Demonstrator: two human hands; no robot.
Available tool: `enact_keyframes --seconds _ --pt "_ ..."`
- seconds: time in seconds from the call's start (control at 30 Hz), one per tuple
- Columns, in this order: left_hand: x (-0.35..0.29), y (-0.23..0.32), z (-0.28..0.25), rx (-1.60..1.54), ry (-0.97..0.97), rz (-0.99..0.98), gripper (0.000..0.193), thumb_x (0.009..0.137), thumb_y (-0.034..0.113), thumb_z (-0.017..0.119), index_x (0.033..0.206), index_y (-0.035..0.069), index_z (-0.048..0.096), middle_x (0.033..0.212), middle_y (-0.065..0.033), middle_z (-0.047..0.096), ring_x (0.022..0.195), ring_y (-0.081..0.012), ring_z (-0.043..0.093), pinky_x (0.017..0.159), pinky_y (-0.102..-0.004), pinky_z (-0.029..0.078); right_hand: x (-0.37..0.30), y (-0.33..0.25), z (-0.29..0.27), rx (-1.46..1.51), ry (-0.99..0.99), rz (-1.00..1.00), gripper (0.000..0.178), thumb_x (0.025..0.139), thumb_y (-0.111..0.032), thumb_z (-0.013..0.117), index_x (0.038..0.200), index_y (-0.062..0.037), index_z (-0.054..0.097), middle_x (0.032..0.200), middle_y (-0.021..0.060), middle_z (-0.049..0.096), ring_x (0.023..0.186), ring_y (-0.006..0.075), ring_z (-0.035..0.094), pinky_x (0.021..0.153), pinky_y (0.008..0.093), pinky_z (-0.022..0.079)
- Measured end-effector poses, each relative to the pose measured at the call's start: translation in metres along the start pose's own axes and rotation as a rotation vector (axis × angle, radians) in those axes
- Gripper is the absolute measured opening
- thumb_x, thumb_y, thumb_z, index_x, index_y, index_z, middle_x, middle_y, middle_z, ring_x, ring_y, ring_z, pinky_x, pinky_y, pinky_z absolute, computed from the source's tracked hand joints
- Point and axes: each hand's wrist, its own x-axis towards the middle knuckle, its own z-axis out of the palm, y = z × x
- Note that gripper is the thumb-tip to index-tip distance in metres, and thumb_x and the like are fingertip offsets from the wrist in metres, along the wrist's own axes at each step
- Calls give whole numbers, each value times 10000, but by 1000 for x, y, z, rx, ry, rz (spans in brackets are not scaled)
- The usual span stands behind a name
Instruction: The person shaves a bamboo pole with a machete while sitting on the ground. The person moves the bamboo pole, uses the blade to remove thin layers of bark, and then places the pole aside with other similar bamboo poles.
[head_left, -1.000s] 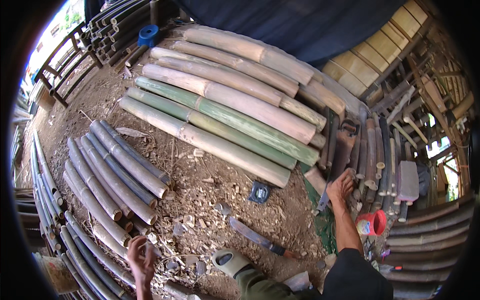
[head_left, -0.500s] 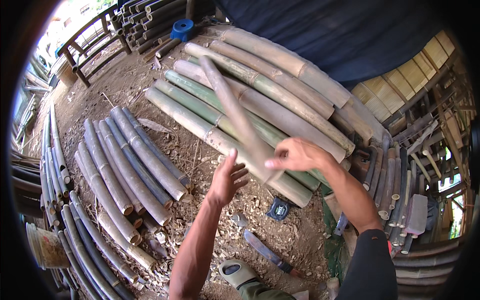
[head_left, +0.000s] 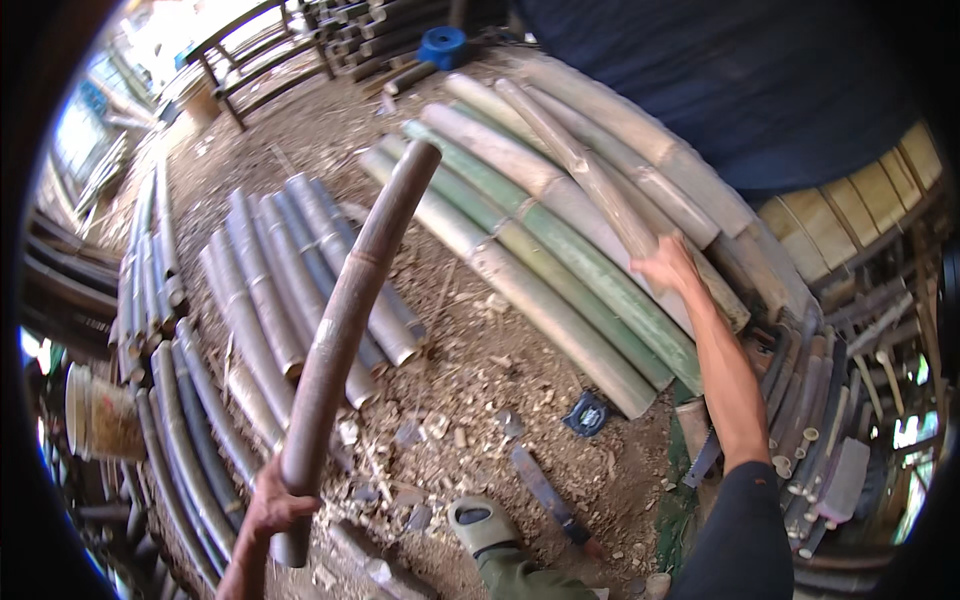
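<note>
My left hand (head_left: pixel 272 512) is wrapped round the lower part of a dark brown bamboo pole (head_left: pixel 345 300). The pole stands tilted, its top leaning away to the right, in front of a group of thinner bamboo poles (head_left: pixel 275 270). Over on the right, my right hand (head_left: pixel 668 268) is closed on the near end of a lighter brown bamboo piece (head_left: pixel 590 175). That piece lies along the row of thick green and tan bamboo poles (head_left: pixel 530 270); whether it is whole or split I cannot tell. My right fingers are partly hidden.
A tape measure (head_left: pixel 588 413) and a big knife (head_left: pixel 545 490) lie on the chip-strewn ground, near my shoe (head_left: pixel 485 527). A saw (head_left: pixel 703 458) is by my right arm. A bucket (head_left: pixel 105 412) stands left, a blue stool (head_left: pixel 441 47) at the back, below a dark sheet (head_left: pixel 740 80).
My left hand, open before, has moved down and left and now grips the dark pole. My right hand has moved right and away, over the thick poles. The view has shifted left.
</note>
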Motion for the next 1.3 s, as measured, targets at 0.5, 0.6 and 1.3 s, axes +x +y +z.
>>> enact_keyframes --seconds 0.5,0.6,1.3 --pt "-711 -833 -279 555 368 -132 763 643 398 851 1279 88 565 1064 -166 664 996 -370 659 850 -469 537 -838 -352 386 -105 204 -435 553 790 -50 766 1303 -52 559 1328 157 527 1193 378 535 1014 487 447" --pt "-804 -1029 -305 638 314 -136 734 650 345 837 1275 90 548 1095 -157 630 1066 -373 611 946 -497 476 -1025 -403 452 -116 70 -380 456 890 -213 661 1281 -20 530 1246 238 532 1182 428 524 990 480 434" --pt "-679 -1349 -303 593 -115 -103 719 655 279 846 1320 225 579 1132 -102 601 1107 -270 588 1000 -434 487 -1468 -569 615 171 -655 -574 440 896 -252 691 1232 -9 543 848 188 652 788 357 674 704 424 523"
